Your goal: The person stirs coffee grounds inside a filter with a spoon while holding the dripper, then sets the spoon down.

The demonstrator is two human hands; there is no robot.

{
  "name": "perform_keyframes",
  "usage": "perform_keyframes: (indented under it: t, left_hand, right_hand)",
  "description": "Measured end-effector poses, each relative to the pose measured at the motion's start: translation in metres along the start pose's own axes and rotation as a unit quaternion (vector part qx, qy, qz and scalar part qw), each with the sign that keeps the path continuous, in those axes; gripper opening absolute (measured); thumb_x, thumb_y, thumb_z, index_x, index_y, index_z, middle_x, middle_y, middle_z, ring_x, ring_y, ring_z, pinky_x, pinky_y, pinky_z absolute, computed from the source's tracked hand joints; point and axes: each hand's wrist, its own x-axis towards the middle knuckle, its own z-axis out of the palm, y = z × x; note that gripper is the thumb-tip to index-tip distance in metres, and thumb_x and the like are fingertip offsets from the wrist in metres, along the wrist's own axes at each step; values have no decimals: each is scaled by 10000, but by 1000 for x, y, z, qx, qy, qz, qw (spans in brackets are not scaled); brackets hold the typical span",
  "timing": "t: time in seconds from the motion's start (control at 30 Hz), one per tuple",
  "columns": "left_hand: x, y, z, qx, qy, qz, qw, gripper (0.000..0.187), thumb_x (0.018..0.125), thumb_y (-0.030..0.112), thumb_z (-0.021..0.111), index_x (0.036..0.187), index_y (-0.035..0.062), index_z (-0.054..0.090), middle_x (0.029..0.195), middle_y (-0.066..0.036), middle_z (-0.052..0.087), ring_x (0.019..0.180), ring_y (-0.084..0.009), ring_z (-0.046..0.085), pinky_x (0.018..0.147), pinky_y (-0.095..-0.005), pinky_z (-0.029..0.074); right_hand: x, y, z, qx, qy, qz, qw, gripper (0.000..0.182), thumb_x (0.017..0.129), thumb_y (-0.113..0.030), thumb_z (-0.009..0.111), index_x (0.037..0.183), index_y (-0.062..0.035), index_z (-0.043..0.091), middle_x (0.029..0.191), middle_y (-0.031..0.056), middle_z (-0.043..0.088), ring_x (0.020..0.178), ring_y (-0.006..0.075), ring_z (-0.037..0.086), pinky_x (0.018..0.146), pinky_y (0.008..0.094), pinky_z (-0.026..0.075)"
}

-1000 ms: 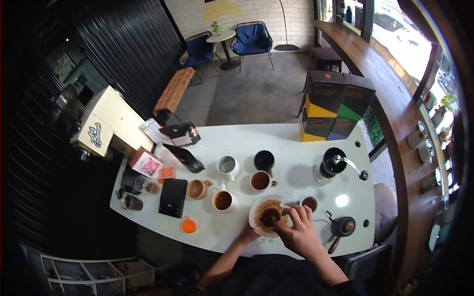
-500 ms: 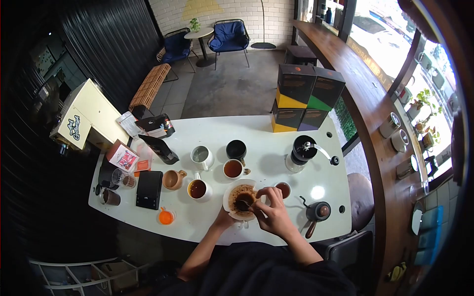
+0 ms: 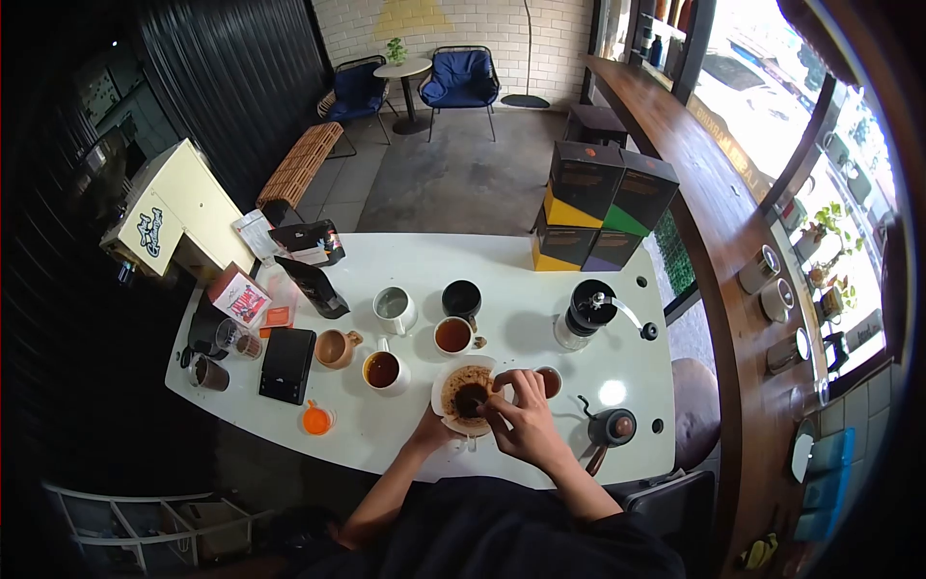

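Close to the table's near edge is a coffee dripper lined with a paper filter (image 3: 447, 391), with dark wet coffee grounds (image 3: 471, 398) inside. My left hand (image 3: 436, 428) is wrapped around its lower left side. Over its right rim, my right hand (image 3: 526, 417) is closed in a pinch on what looks like a thin spoon, its lower end reaching into the coffee; the fingers hide most of it. A small cup of brown liquid (image 3: 551, 382) sits partly hidden behind my right hand. Beyond the dripper are a mug of tea-coloured liquid (image 3: 453, 336) and a white mug (image 3: 388, 372).
To the right are a gooseneck kettle (image 3: 612, 427) and a hand coffee grinder (image 3: 590, 307). Stacked boxes (image 3: 588, 205) stand at the far right corner. On the left lie a black scale (image 3: 286, 365), an orange scoop (image 3: 316, 419) and coffee bags (image 3: 313, 288).
The camera view has shifted slightly. My right hand has moved a little at the filter, still pinching, and the spoon shows less. My left hand keeps its hold on the dripper.
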Motion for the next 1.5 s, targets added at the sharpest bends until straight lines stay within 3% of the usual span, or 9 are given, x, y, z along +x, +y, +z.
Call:
perform_keyframes:
  t: [0.23,0.3,0.33,0.4,0.73,0.8,1.23,1.43,1.5]
  left_hand:
    - [-2,-3,2,-16,16,-11,1000,874,718,12,893,1481,88,472,1438,-65,596,1309,-214,591,1130,-397,494]
    - [1,-5,3,-230,33,-118,965,874,716,-1,892,1478,81,473,1437,-69,595,1302,-210,595,1124,-392,499]
    - [1,-6,2,-230,34,-116,966,874,716,-1,892,1478,81,473,1437,-69,595,1302,-210,595,1124,-392,499]
    - [0,-12,-1,-7,7,0,1000,860,721,-7,887,1471,74,476,1425,-68,603,1287,-203,604,1107,-385,512]
    - [0,-21,-5,9,1,-3,1000,865,692,0,908,1451,84,502,1395,-60,624,1280,-203,606,1099,-393,513]
    - [1,-19,-3,10,8,4,1000,875,678,-3,914,1447,86,505,1392,-61,628,1278,-203,608,1098,-391,514]
    - [-1,-17,-3,33,17,10,999,884,656,47,954,1424,77,516,1368,-62,636,1257,-193,618,1082,-388,527]
    - [-1,-10,-2,-41,16,-27,999,876,653,28,948,1416,58,519,1357,-65,639,1227,-183,631,1055,-372,547]
    - [-3,-6,-1,8,17,7,1000,858,659,21,940,1409,53,524,1348,-65,646,1218,-177,635,1049,-368,550]
  right_hand:
    - [5,5,0,14,-11,15,1000,101,822,-119,800,877,-82,725,1107,121,581,1053,343,537,919,476,426]
    - [6,6,-2,20,-3,23,1000,101,831,-130,799,887,-77,734,1108,127,580,1054,351,530,923,473,426]
    - [6,8,-2,20,-3,21,1000,101,831,-130,799,887,-77,734,1108,127,580,1054,351,530,923,473,426]
    - [5,11,-2,28,-45,5,999,99,835,-127,795,894,-71,741,1111,128,580,1050,354,529,924,471,426]
    - [5,7,2,59,-22,27,998,141,801,-111,793,923,-63,741,1082,113,575,1049,324,551,938,488,427]
    - [7,5,2,-1,8,20,1000,136,802,-115,792,916,-62,740,1082,113,575,1049,327,551,935,486,428]
    - [7,3,3,51,-8,44,998,102,816,-85,788,894,-46,736,1085,127,573,1047,348,544,921,470,440]
    - [7,1,2,60,-23,54,996,95,814,-88,787,887,-50,739,1086,130,570,1047,356,536,917,463,444]
    - [8,-2,0,-2,-13,25,1000,100,814,-93,789,892,-54,739,1092,130,570,1059,359,530,931,462,435]
